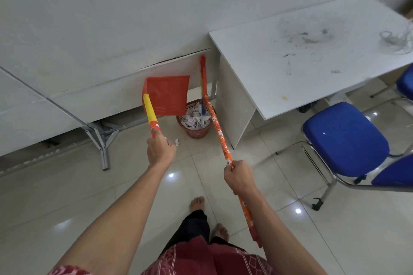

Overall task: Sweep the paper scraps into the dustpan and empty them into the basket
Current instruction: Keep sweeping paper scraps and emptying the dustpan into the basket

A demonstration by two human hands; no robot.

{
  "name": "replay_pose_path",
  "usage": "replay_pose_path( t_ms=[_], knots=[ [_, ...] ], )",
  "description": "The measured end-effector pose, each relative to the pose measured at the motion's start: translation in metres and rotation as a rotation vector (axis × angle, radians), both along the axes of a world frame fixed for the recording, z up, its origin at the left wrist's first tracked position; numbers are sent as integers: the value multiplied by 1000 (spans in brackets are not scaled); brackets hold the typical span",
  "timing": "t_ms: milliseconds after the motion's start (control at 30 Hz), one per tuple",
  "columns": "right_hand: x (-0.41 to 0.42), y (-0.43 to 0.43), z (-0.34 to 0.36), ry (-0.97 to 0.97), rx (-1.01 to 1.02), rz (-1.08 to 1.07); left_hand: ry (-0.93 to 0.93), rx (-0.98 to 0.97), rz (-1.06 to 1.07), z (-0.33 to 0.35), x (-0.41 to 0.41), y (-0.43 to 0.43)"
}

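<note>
Fingers of our left hand clamp the dustpan handle, pan raised just left of the basket of scraps. Our right hand grips the broom. One stray scrap lies nearer our left.

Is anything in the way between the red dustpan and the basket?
Nothing visible is. The left hand holds the dustpan tipped just above the basket's left rim. The broom, gripped by the right hand, crosses over the basket's right side, beside the dustpan, not under it.
</note>
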State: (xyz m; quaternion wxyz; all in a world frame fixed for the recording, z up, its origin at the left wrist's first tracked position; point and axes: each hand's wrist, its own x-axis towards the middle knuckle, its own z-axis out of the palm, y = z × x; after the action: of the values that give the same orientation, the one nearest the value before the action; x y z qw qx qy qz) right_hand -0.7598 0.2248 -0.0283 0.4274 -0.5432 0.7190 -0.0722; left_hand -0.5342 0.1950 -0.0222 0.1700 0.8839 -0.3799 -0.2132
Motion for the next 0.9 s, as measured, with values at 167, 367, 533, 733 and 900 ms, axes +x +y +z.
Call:
replay_pose_path(
  t_ms=[167,367,533,733,900],
  knots=[
    [-1,15,9,-97,14,-38,7,-37,62,-6,8,10],
    [9,29,17,-159,53,32,82,-35,147,6,33,40],
    [27,41,6,-73,60,172,107,14,227,-1,70,72],
    [65,31,-13,116,39,343,217,64,357,-21,114,93],
    [110,3,-37,212,92,365,358,83,504,-57,150,90]
  ],
)
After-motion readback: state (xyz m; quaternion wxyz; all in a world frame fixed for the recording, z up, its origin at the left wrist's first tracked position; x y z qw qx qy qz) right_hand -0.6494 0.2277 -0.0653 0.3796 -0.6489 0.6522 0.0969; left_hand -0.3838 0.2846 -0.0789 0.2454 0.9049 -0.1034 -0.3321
